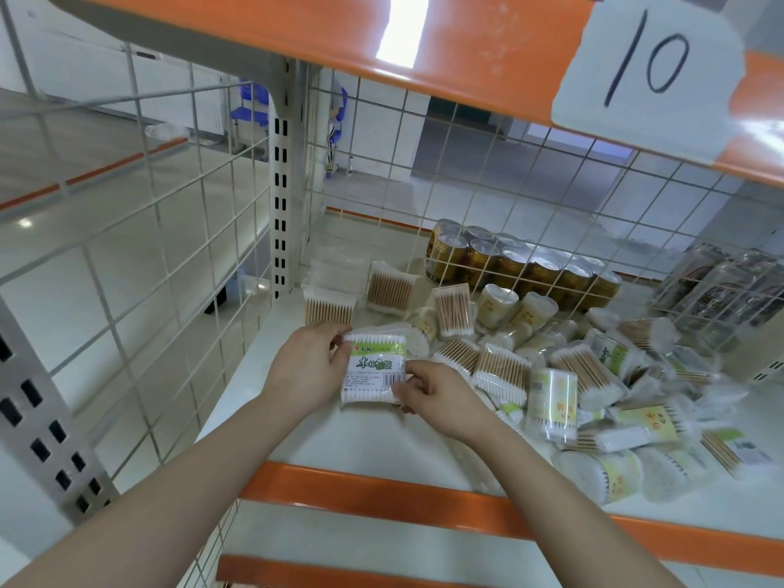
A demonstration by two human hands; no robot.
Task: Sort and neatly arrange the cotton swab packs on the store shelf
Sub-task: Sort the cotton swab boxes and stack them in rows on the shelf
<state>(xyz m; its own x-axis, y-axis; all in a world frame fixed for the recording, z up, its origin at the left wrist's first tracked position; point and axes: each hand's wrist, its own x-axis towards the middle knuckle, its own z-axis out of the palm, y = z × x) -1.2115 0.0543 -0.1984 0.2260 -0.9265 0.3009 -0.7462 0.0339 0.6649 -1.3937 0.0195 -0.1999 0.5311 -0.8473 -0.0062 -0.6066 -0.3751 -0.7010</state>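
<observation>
Cotton swab pack in my hands: a flat square bag (374, 367) with a green and white label, held just above the shelf board (382, 439), near its left front part, label side up to me.
Left hand: my left hand (312, 371) holds the left edge of the bag; the thumb lies on the upper left corner and the other fingers are curled behind it, so the bag stays flat.
Right hand: my right hand (437, 396) pinches the lower right corner between thumb and fingers. I think I use two hands so the soft bag does not bend and I can turn it to the right direction.
Sorted place: at the left back corner, by the wire grid wall (140, 265), a few flat bags (330, 305) already lie close together. I judge this is the row for flat bags, and my bag belongs there.
Unsorted pile: on the right, many packs (594, 375) lie mixed, flat bags and round tubs (551, 403) one over another, some tilted.
Other goods: behind the rear grid stand golden cans (522, 269), apart from the swabs.
Shelf above: an orange edge carries a paper sign (649, 65) with the number 10.
Progress: most of the pile is not sorted yet, in my judgement.
</observation>
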